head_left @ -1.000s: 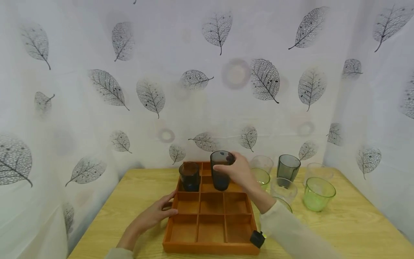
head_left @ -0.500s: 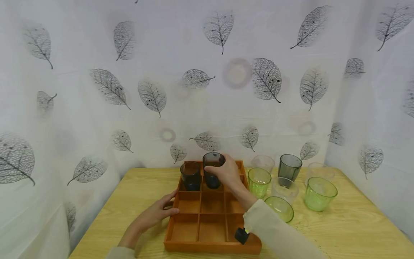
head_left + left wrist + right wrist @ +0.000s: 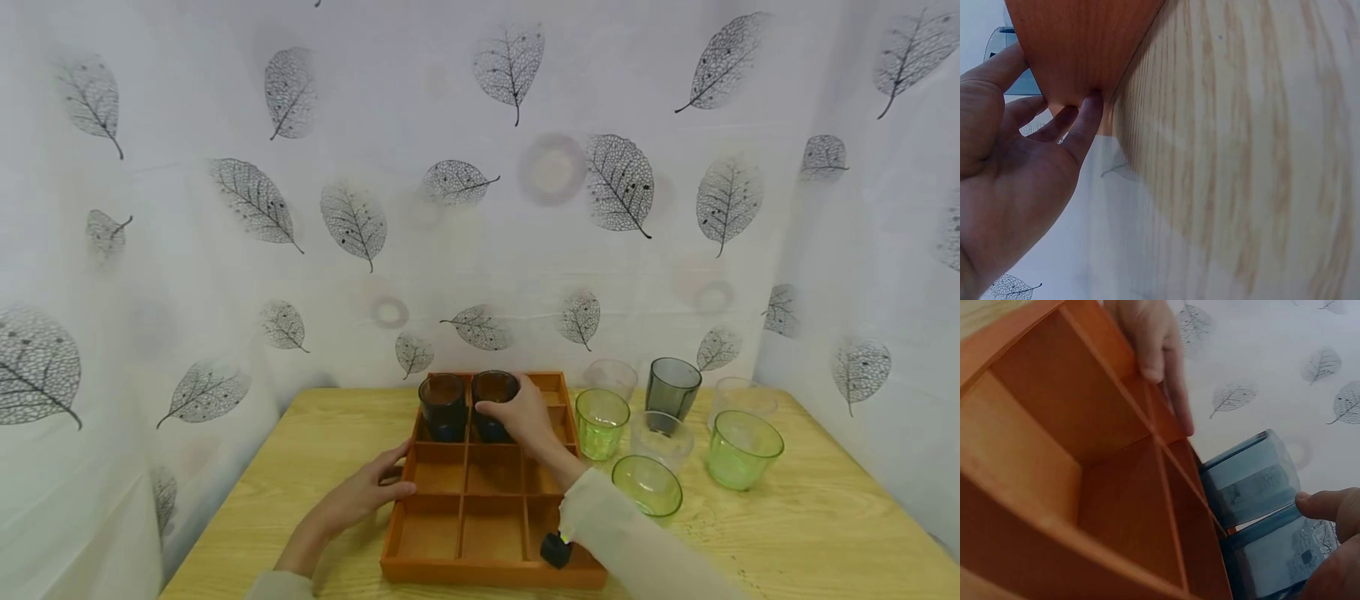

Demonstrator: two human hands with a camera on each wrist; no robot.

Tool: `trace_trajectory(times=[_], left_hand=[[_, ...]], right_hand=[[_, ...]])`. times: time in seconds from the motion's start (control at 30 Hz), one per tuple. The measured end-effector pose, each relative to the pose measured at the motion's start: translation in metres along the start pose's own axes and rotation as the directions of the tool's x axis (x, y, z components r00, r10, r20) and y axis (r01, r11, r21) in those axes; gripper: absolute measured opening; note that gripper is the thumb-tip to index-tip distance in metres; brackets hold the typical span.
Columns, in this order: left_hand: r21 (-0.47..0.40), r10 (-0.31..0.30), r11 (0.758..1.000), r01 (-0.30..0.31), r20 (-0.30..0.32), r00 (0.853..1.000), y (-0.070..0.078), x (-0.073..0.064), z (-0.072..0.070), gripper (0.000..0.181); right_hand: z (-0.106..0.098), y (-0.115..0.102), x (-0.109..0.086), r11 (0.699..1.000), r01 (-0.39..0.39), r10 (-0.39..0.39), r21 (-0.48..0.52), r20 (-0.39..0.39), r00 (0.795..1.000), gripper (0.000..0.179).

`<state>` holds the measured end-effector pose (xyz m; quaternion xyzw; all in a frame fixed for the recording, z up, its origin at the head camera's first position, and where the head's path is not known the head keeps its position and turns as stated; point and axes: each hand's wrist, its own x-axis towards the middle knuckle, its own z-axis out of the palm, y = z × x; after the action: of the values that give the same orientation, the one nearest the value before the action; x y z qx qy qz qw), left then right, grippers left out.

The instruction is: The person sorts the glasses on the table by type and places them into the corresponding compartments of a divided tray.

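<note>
My right hand (image 3: 525, 415) grips a dark tinted glass (image 3: 491, 421) from its right side, thumb across the near side. It stands upright in the middle column of the orange-brown wooden divided tray (image 3: 491, 575), toward the back. To its left, a second dark glass (image 3: 442, 410) stands in the left column. In the right wrist view, both glasses look bluish, and the right thumb (image 3: 1319, 505) lies near where they meet. Against the tray's left wall rests my left hand (image 3: 360, 500), its fingertips touching the outer side (image 3: 1085, 56) in the left wrist view.
Right of the tray stand green glasses (image 3: 602, 425), a grey glass (image 3: 671, 390) and several clear ones (image 3: 660, 442). A green glass (image 3: 647, 485) sits close to the tray's right wall. A leaf-patterned white curtain (image 3: 480, 250) hangs behind the wooden table (image 3: 277, 467).
My right hand has moved left and lowered the dark glass into the tray's middle column, beside the other dark glass. The left hand has stayed against the tray.
</note>
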<state>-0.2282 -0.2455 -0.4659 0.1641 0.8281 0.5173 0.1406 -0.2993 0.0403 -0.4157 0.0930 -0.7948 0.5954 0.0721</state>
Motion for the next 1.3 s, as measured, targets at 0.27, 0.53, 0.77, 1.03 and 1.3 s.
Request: trace_trajectory(times=[0.27,0.53,0.77,1.03,1.3], left_hand=[[-0.005,0.004,1.0,-0.004,0.001,1.0,0.0,0.0,0.001,0.078],[-0.013,0.008,1.0,-0.008,0.004,1.0,-0.002,-0.001,0.0,0.078],[-0.025,0.007,1.0,-0.006,0.006,1.0,-0.002,0.0,0.0,0.078],[-0.023,0.004,1.0,-0.004,0.004,1.0,-0.002,0.001,0.0,0.077],[-0.024,0.001,1.0,-0.001,0.013,1.0,-0.001,0.001,0.0,0.077]], right_hand=[[0.0,0.004,-0.005,1.0,0.017,-0.018,0.014,0.06,0.998,0.078],[-0.004,0.0,-0.01,1.0,-0.018,0.018,-0.006,0.04,0.999,0.089],[-0.013,-0.015,-0.018,0.999,-0.045,0.045,0.021,0.01,0.999,0.094],[-0.039,-0.036,-0.037,0.997,-0.03,0.027,0.072,0.035,0.999,0.089],[-0.076,-0.036,-0.048,0.994,-0.057,0.048,0.092,0.096,0.994,0.089]])
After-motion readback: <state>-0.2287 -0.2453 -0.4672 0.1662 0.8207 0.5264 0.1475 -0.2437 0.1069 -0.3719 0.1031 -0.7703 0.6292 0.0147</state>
